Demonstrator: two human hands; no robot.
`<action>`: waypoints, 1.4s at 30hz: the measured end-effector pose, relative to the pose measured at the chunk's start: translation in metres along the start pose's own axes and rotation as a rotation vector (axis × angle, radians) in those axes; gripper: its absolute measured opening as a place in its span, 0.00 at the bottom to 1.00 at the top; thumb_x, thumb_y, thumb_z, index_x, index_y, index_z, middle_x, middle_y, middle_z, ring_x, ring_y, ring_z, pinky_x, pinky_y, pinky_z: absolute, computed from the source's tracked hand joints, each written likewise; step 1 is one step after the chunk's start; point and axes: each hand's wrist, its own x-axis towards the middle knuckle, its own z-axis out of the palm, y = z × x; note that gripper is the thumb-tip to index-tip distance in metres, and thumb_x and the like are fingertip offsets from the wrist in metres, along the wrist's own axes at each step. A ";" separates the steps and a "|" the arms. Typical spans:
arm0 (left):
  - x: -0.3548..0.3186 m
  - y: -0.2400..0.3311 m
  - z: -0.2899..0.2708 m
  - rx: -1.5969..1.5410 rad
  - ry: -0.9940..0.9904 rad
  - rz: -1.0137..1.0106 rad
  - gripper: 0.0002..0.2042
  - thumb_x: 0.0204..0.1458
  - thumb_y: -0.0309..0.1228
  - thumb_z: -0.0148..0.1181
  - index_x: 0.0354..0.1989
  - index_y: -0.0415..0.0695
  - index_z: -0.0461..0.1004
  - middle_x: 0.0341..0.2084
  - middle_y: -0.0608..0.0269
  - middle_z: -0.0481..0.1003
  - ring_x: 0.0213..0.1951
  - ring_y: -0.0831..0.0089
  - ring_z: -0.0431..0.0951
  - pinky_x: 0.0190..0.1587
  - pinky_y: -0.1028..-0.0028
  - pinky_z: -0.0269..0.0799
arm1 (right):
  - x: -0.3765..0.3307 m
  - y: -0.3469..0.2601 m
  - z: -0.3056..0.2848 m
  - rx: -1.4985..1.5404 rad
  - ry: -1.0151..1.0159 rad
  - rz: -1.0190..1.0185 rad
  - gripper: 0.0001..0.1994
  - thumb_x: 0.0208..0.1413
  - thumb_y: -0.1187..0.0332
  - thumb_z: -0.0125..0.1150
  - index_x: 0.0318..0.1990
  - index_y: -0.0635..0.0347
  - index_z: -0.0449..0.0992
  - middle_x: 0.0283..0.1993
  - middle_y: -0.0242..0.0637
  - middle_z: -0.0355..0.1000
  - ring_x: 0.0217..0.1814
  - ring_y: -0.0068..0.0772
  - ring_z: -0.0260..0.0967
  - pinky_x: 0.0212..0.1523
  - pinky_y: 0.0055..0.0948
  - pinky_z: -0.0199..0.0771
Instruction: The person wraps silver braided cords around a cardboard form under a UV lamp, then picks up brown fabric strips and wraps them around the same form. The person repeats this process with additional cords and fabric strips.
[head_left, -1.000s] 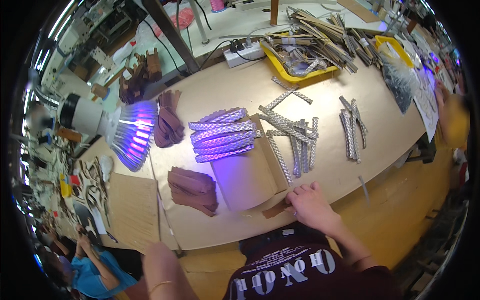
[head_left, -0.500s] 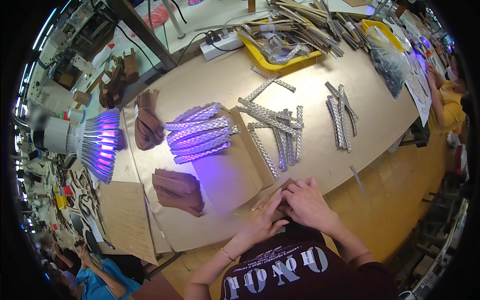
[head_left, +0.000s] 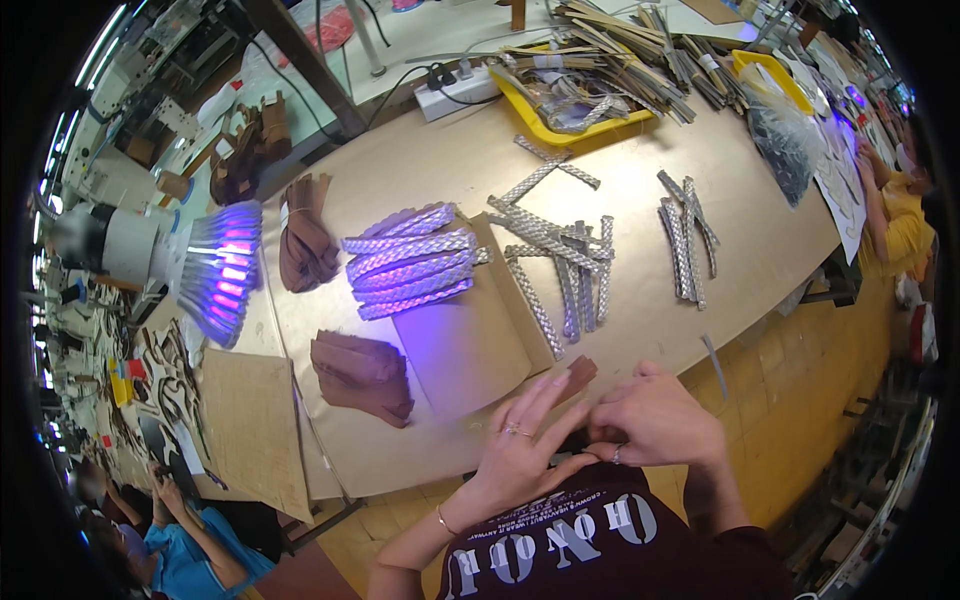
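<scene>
My left hand (head_left: 525,435) is at the near edge of the table with its fingers extended together. A brown fabric strip (head_left: 580,374) rises from behind these fingers, its lower part hidden. Close beside it, my right hand (head_left: 655,415) is curled with thumb and fingers pinched. The two thumbs almost meet, and something dark and hard to make out lies between the hands. A stack of brown strips (head_left: 362,380) lies left of the hands. Beyond them, braided silvery strips (head_left: 415,265) rest on an opened cardboard box (head_left: 465,350), under purplish light.
Loose braided pieces (head_left: 560,260) and a smaller group (head_left: 685,240) lie on the table. A lamp (head_left: 220,275) stands left, near a tied brown bundle (head_left: 308,235) and a board (head_left: 255,430). At the back are a yellow tray (head_left: 570,140) and power strip (head_left: 455,95). Co-workers sit either side.
My hands have drawn apart slightly, the right moving rightward. More of the brown strip now shows above the left fingers. The whole view has shifted a little.
</scene>
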 end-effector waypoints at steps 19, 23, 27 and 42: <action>-0.040 -0.001 0.040 -0.329 0.499 -0.304 0.11 0.47 0.20 0.68 0.39 0.37 0.78 0.27 0.57 0.80 0.28 0.72 0.83 0.30 0.78 0.77 | 0.050 -0.003 0.062 0.902 0.449 -0.176 0.07 0.56 0.72 0.63 0.40 0.64 0.78 0.39 0.32 0.73 0.39 0.22 0.68 0.42 0.24 0.69; -0.043 -0.003 0.042 -0.268 0.508 -0.284 0.14 0.47 0.25 0.69 0.43 0.37 0.77 0.31 0.54 0.81 0.34 0.66 0.83 0.35 0.74 0.77 | 0.049 -0.002 0.072 1.068 0.461 -0.078 0.07 0.60 0.72 0.59 0.43 0.66 0.75 0.38 0.31 0.74 0.42 0.22 0.70 0.45 0.25 0.69; -0.046 -0.024 0.032 0.080 0.467 -0.129 0.17 0.45 0.25 0.67 0.45 0.37 0.77 0.37 0.52 0.79 0.37 0.60 0.80 0.41 0.67 0.76 | 0.054 0.007 0.074 1.229 0.596 -0.048 0.08 0.62 0.71 0.56 0.44 0.67 0.72 0.33 0.31 0.74 0.37 0.19 0.70 0.43 0.21 0.70; -0.024 -0.056 0.007 0.917 -0.117 -0.065 0.01 0.41 0.26 0.57 0.22 0.46 0.71 0.12 0.65 0.70 0.14 0.73 0.74 0.16 0.72 0.67 | 0.062 0.009 0.038 1.096 0.636 -0.092 0.07 0.63 0.69 0.57 0.39 0.66 0.74 0.29 0.28 0.72 0.32 0.15 0.68 0.36 0.19 0.69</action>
